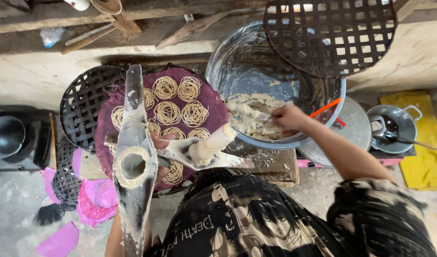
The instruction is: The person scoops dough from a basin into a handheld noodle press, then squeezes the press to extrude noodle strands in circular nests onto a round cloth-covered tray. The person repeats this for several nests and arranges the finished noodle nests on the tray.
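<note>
While the left hand (157, 143) grips the opened wooden press (135, 164), about nine noodle coils (173, 107) already sit on the purple cloth (213, 112). Right hand (287, 116) is closed on dough (249, 116) in the metal basin (242, 62); plenty left, press cylinder looks empty.

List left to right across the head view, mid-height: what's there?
Dark bowl → black woven tray → wooden press in left hand → purple cloth with noodle coils → dough basin with right hand → small metal pot → yellow mat.

The wooden press (134, 164) hides most of the left hand (160, 145) (only its fingers (162, 138) show).
</note>
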